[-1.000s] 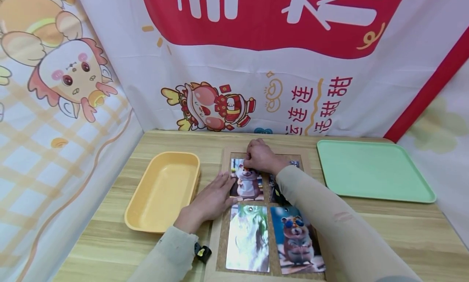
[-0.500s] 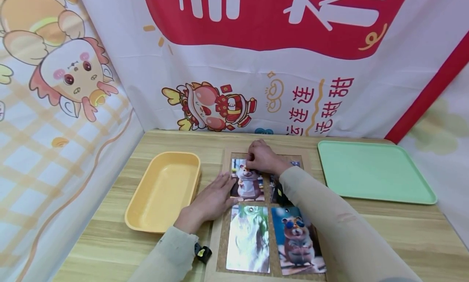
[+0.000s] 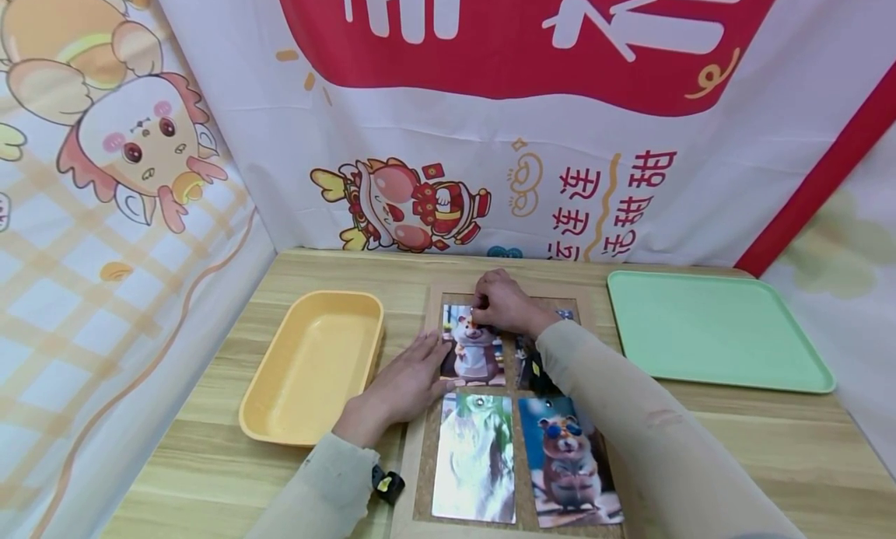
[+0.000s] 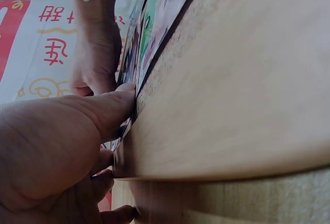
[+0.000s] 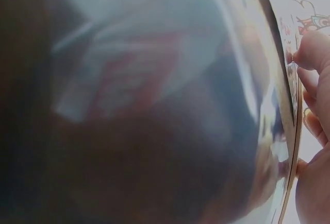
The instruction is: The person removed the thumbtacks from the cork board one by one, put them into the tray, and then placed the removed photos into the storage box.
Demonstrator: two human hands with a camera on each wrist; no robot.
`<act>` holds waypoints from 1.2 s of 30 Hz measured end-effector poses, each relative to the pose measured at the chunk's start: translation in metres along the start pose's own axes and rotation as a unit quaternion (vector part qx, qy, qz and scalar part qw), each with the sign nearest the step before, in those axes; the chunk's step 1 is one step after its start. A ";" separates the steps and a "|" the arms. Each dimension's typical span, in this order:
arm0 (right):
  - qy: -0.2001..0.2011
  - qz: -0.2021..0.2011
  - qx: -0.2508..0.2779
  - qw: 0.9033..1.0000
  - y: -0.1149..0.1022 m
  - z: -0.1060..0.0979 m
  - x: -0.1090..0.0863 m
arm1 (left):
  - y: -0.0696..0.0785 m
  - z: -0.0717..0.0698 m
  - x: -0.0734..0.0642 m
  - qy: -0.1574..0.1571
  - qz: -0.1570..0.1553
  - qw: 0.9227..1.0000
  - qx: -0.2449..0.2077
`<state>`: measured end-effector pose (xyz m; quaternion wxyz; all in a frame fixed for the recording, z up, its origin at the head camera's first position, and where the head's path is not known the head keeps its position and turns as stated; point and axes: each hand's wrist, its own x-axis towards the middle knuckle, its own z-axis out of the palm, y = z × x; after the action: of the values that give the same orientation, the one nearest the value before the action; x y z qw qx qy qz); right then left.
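Barely any change this past second — right hand (image 3: 502, 299), fingers curled, stays near the top of the upper-left hamster photo (image 3: 476, 362) on the corkboard (image 3: 448, 529); can't tell what's pinched. Left hand (image 3: 409, 377), fingers outstretched, rests on its edge — work apparently dwelling here.

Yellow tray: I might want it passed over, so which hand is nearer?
Left. The left hand is just right of the yellow tray, fingers on the upper-left photo; the right hand is farther right, at that photo's top.
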<state>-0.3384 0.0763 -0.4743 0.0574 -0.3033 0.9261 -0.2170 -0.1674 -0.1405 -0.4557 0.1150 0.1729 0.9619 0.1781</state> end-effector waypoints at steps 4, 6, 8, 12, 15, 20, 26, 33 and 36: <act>-0.003 0.006 0.002 1.000 0.001 0.001 0.000 | 0.001 0.000 0.000 -0.003 -0.003 1.000 0.001; -0.005 0.009 0.002 1.000 0.000 0.001 0.000 | 0.000 0.000 -0.001 -0.004 -0.004 1.000 0.002; -0.005 0.011 0.000 1.000 0.000 0.000 0.000 | 0.000 0.000 -0.001 -0.004 -0.004 1.000 0.003; 0.000 0.001 0.000 1.000 -0.002 -0.001 0.000 | 0.000 0.000 0.000 -0.003 -0.002 1.000 0.005; 0.009 -0.019 -0.012 1.000 -0.003 -0.001 0.000 | 0.000 0.000 0.000 -0.001 0.001 1.000 0.005; 0.021 -0.047 -0.033 0.998 -0.001 0.002 0.000 | -0.001 0.002 0.001 0.002 0.007 1.000 0.004; 0.029 -0.054 -0.030 0.998 0.002 0.003 0.000 | -0.002 0.002 0.001 0.000 0.004 1.000 0.005; 0.020 -0.040 -0.032 0.998 -0.001 0.001 0.000 | -0.002 0.001 0.001 0.000 0.005 1.000 0.005; 0.013 -0.030 -0.044 0.998 -0.005 0.000 0.001 | -0.001 0.000 0.001 0.000 0.005 1.000 0.004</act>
<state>-0.3367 0.0726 -0.4720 0.0257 -0.3305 0.9259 -0.1813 -0.1685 -0.1413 -0.4568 0.1137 0.1782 0.9618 0.1742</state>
